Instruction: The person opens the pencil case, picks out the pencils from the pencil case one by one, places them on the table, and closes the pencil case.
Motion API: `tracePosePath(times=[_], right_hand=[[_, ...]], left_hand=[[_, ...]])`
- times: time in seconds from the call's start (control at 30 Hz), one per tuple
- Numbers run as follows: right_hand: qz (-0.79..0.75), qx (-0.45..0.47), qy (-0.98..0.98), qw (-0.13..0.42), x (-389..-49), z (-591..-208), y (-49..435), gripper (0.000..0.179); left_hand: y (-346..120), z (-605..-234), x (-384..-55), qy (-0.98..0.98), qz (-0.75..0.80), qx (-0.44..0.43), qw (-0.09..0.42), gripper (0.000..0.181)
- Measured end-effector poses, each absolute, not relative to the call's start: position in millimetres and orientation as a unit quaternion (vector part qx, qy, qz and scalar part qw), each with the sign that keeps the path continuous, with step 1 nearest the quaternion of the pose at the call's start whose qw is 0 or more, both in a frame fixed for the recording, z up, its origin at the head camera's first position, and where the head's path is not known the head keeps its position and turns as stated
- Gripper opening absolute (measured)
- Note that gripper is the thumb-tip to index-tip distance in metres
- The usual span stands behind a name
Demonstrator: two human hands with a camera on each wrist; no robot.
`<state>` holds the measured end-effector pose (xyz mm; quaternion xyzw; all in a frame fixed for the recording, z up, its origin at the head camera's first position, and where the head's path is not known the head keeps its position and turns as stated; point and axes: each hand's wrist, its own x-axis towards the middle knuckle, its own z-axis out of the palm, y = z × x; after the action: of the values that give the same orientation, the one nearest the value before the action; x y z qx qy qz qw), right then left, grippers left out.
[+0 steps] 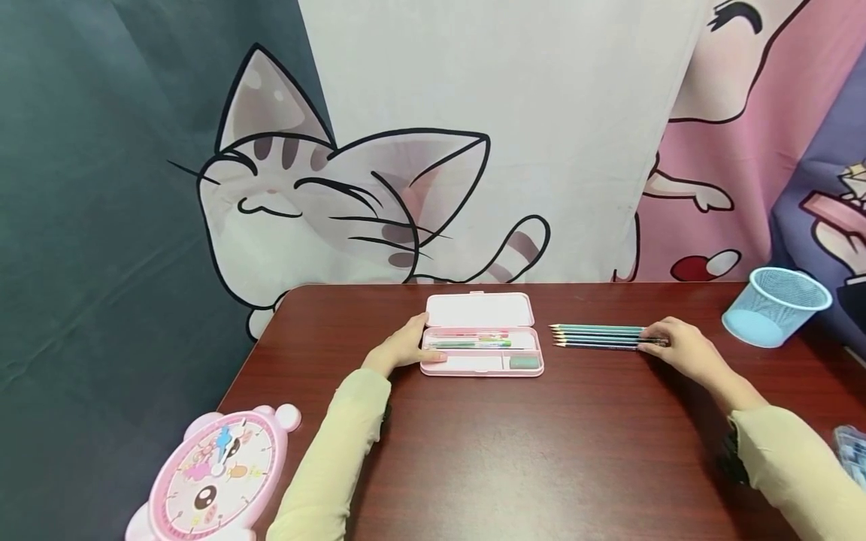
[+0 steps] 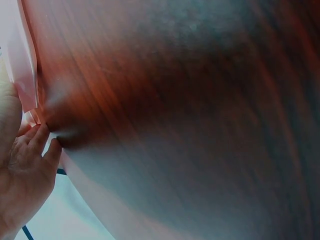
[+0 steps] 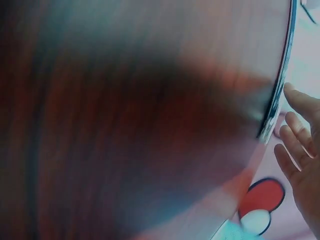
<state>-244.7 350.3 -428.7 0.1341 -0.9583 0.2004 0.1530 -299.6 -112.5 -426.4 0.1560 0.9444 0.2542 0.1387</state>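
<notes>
An open pink pencil case [image 1: 482,362] lies on the table with its lid [image 1: 480,309] folded back. Several pens [image 1: 470,344] sit in its rear compartment, and a grey-green eraser [image 1: 524,363] in the front right one. My left hand [image 1: 404,346] holds the case's left end, thumb across the front corner and fingers toward the hinge side. To the right, several green and blue pencils [image 1: 595,336] lie side by side, sharpened tips pointing left. My right hand [image 1: 686,349] is at their right ends; its fingers [image 3: 295,145] look spread and fairly straight in the right wrist view.
A light blue mesh pen holder [image 1: 774,312] stands at the table's back right. A pink toy clock [image 1: 216,481] is at the lower left. Part of a clear, bluish object [image 1: 851,454] shows at the right edge. A cartoon curtain [image 1: 514,150] hangs behind the table [image 1: 528,451].
</notes>
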Motion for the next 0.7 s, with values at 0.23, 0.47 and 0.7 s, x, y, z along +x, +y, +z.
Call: tracePosePath(times=[0.23,0.47,0.7], right_hand=[[0.26,0.217,-0.926,0.165,-260.8,-425.8,282.6,0.015],[0.325,0.287,-0.9,0.054,-271.7,-419.1,213.4,0.018],[0.26,0.302,-0.917,-0.018,-278.4,-416.2,182.3,0.017]], left_hand=[[-115.3,-427.7,-300.7,0.945,0.254,0.156,0.135,0.1],[-112.5,-431.3,-301.4,0.945,0.247,0.17,0.132,0.1],[-112.0,-429.5,-300.1,0.947,0.245,0.165,0.128,0.1]])
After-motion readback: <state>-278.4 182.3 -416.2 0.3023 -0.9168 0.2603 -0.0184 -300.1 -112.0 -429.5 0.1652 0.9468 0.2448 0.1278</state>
